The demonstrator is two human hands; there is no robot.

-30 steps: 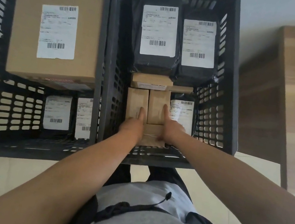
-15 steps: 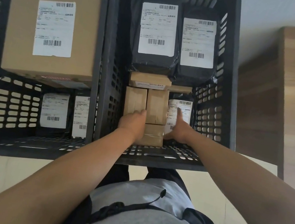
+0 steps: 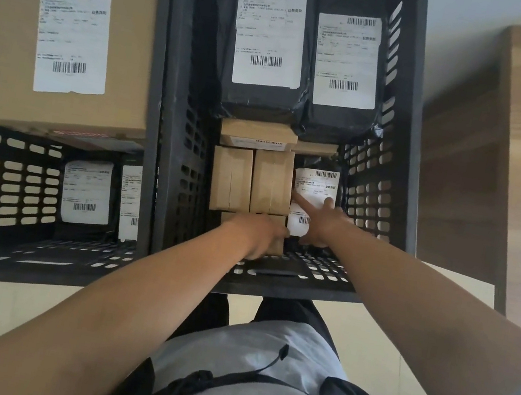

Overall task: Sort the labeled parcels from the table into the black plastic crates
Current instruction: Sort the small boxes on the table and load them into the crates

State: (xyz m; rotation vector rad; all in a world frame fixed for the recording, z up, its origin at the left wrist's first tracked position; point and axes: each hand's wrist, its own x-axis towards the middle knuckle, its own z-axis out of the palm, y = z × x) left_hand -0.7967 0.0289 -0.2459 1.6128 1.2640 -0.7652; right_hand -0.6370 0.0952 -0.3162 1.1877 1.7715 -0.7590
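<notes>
Change since a second ago: both hands were flat on the two upright small cardboard boxes point(image 3: 252, 178) at frame centre. Now they've split. The left hand point(image 3: 261, 235) has dropped to the low cardboard box point(image 3: 275, 234) nearest the crate's front wall. The right hand point(image 3: 320, 223) has slid right onto the small black mailer point(image 3: 312, 199) wedged between the boxes and the right wall of the right crate point(image 3: 403, 187).

Read: the boxes look seated, and this is tidying/packing in the last parcels rather than a fresh drop. That's a judgement.

Pose:
- Left arm reaches in from lower left. The hand lies knuckles-up over the low box, fingers curled down over its right edge; looks like a hold on it, though the fingertips are hidden.
- Right arm comes in from lower right. Index finger is straight, pointing up-left, its tip on the mailer's white label; the other fingers rest spread and loose on the label. It's pressing, not gripping.

Parcel locations:
- Right crate: two large black mailers point(image 3: 268, 49) stacked at top centre, flat cardboard boxes beneath them, the small boxes and mailer at the front.
- Left crate point(image 3: 149, 108): large cardboard box point(image 3: 67, 41) at upper left, two labelled mailers point(image 3: 86, 191) lower down.
- The table isn't in view, so I can't say what's left to sort.
</notes>
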